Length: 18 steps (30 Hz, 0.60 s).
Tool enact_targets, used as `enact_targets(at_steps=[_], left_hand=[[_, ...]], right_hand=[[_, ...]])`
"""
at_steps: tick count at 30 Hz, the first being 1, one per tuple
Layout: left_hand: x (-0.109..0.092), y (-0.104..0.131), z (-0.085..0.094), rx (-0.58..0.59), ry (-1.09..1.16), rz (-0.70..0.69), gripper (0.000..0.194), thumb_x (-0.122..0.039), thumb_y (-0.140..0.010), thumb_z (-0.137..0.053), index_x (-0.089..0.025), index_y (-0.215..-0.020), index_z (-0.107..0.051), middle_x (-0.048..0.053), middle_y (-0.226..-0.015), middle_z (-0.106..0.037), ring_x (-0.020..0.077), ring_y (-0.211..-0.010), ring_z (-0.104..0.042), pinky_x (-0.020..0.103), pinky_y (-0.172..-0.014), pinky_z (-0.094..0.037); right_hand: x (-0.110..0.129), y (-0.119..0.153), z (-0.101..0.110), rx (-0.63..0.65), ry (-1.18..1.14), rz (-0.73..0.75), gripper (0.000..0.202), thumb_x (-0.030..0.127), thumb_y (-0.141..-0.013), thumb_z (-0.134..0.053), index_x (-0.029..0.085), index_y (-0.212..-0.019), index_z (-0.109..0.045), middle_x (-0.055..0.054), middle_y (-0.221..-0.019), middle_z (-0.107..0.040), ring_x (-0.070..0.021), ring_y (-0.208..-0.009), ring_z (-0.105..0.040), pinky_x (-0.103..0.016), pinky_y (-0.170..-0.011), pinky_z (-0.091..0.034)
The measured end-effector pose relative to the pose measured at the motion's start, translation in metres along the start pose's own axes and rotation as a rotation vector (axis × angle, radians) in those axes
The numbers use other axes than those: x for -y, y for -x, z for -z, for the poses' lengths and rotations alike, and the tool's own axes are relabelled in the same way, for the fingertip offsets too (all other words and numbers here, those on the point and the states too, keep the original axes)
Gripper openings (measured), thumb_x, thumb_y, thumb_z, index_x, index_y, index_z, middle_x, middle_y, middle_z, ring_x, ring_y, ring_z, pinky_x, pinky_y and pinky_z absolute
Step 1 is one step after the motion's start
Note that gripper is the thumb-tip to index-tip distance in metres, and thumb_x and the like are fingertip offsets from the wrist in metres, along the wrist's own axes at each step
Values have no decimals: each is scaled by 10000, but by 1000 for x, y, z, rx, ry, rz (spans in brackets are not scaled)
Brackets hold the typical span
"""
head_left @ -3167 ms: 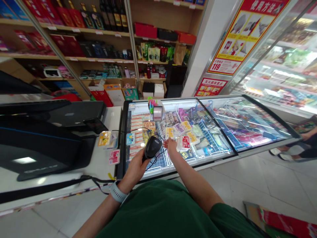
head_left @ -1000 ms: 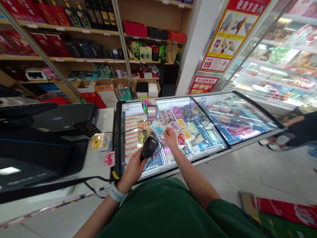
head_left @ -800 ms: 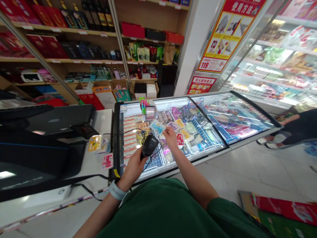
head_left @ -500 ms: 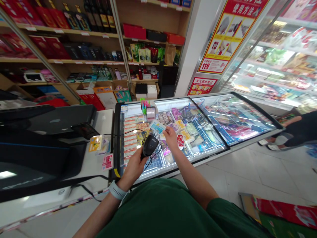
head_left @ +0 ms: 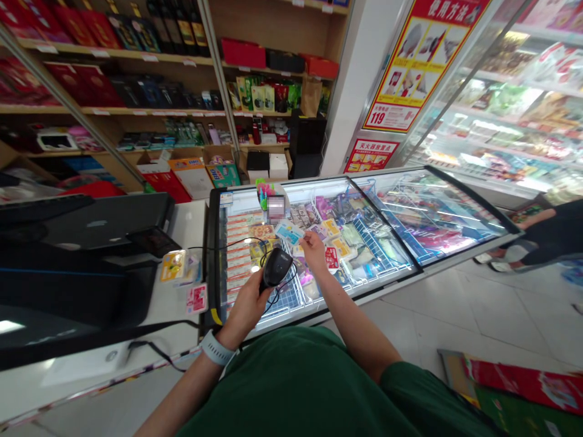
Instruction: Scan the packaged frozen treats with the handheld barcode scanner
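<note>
My left hand [head_left: 248, 305] is closed around the handle of a black barcode scanner [head_left: 277, 267], whose cable loops beside it. Between the fingertips of my right hand [head_left: 314, 250] is a flat, light-blue package [head_left: 288, 232], pinched at its right edge. The scanner's head lies just below and left of this package, apart from it. Both hands are above the glass-topped freezer [head_left: 421, 274]. Small packages, one yellow [head_left: 173, 266] and one pink-red [head_left: 197, 298], lie on the counter [head_left: 189, 224] to the left.
A black checkout machine [head_left: 68, 285] covers much of the left counter. Behind the freezer are shelves [head_left: 150, 112] with bottles and boxes. A person's legs [head_left: 519, 246] show at the right. A red and green package [head_left: 523, 388] is at the lower right.
My hands keep the same grips on the scanner and the light-blue package, almost unmoved. The camera view has shifted slightly.
</note>
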<state>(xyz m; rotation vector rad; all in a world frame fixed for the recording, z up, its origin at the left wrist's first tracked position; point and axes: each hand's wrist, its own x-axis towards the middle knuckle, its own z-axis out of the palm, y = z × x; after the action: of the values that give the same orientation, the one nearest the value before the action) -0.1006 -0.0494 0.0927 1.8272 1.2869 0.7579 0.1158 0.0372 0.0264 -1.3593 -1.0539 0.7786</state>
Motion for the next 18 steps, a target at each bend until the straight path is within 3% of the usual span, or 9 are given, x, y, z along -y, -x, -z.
enact_targets(at_steps=[18], left_hand=[[-3,3,1,12,-12,3,428,-259,-828,-522,-146,-1240,-523,133,-1196,-641,277,-1105,-599,424,-954,-462]], right_hand=[[5,4,0,-2,-31,14,255,315,-754,-580,186,-974,-573,-15,-830,-649,-176,-790,-627,-298,-757,-498]])
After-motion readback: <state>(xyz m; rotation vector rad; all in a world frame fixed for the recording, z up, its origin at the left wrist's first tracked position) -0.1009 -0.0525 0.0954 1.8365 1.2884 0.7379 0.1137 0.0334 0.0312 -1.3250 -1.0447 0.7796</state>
